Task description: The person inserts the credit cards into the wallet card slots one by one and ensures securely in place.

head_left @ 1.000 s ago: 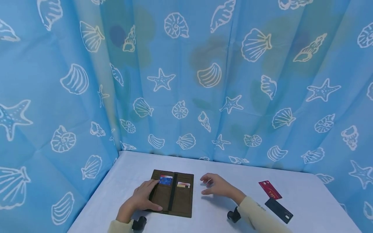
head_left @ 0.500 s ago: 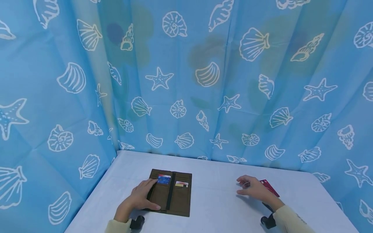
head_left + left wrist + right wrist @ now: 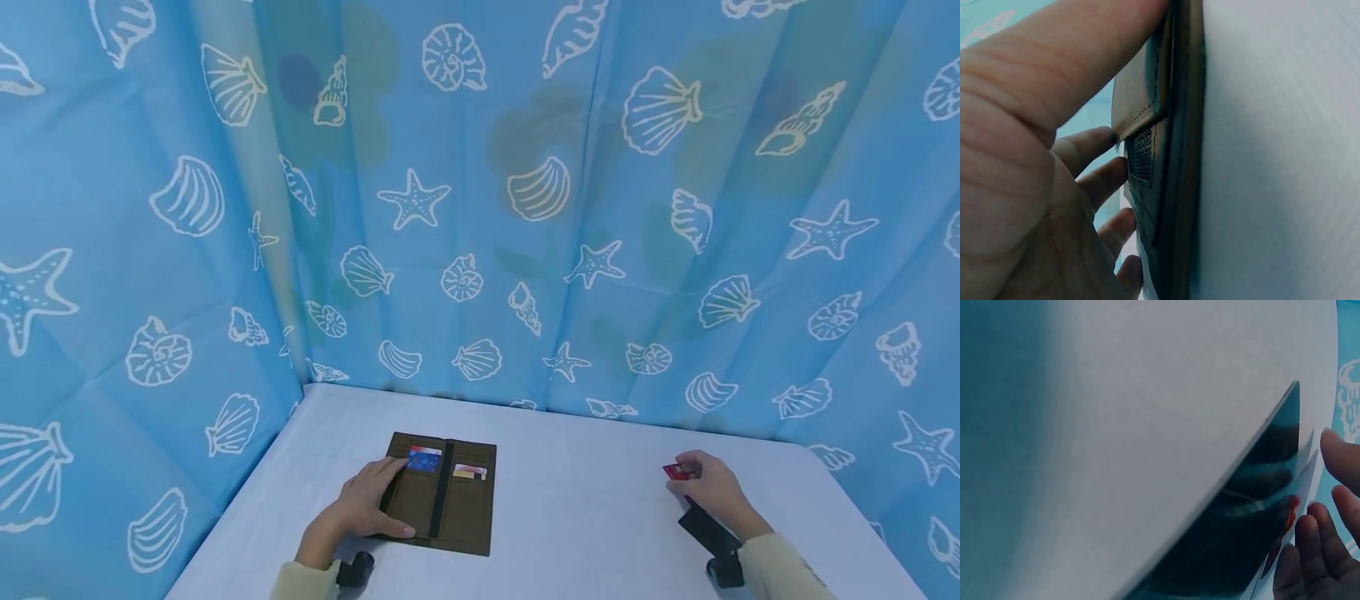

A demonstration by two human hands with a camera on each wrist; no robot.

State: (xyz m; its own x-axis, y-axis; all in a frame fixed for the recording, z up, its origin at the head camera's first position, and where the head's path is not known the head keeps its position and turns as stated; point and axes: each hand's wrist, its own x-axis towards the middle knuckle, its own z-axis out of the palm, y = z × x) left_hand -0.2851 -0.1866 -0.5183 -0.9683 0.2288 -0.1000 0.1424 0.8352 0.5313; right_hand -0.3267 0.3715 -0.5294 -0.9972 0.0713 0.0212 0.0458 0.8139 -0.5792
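Note:
A brown wallet [image 3: 467, 521] lies unfolded on the white-covered table, a black strip down its middle. A blue card [image 3: 425, 459] sits in its left half, a pale card [image 3: 470, 472] in its right. My left hand [image 3: 366, 502] rests on the wallet's left side, thumb at the lower edge. Seen from the left wrist, the thumb and fingertips touch the wallet [image 3: 1138, 90]. At the right, my right hand [image 3: 716, 490] is over a red card [image 3: 676, 472], partly covering it; thumb and fingers are apart. A black card [image 3: 707, 531] lies beside it, under the wrist.
The white cloth table [image 3: 577, 500] stretches between the wallet and the cards. A blue curtain [image 3: 495, 208] with white shell prints stands behind and along the sides. In the right wrist view the dark card [image 3: 1222, 531] fills the lower middle.
My right hand has moved right, away from beside the wallet, to the red card. The left hand stays on the wallet, and both wallet cards keep their places.

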